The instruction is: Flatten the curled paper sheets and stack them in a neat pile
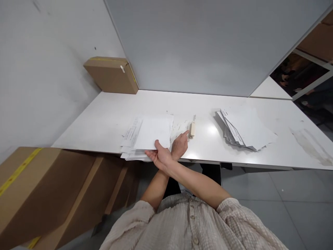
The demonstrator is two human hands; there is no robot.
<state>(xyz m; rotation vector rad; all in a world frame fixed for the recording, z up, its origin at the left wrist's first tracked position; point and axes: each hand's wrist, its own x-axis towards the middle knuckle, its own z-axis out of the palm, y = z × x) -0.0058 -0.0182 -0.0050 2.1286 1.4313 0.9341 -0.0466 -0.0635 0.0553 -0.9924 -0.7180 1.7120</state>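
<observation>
My arms cross at the wrists. My right hand (pixel 161 156) grips the near edge of a stack of white paper sheets (pixel 154 130), thumb on top and fingers beneath. The sheets lie unevenly fanned, some with dark writing, and overhang the table's front edge. My left hand (pixel 180 146) rests on the table just right of this stack, holding nothing. Its stretched finger reaches the side of a small, oblong beige object (pixel 192 130), whose kind I cannot make out. Further right lies another loose pile of white sheets (pixel 246 126).
A cardboard box (pixel 111 76) stands at the back left of the white table (pixel 85 128), against the wall. Larger cardboard boxes (pixel 47 180) with yellow tape crowd the floor at left. A grey panel (pixel 192 45) rises behind the table.
</observation>
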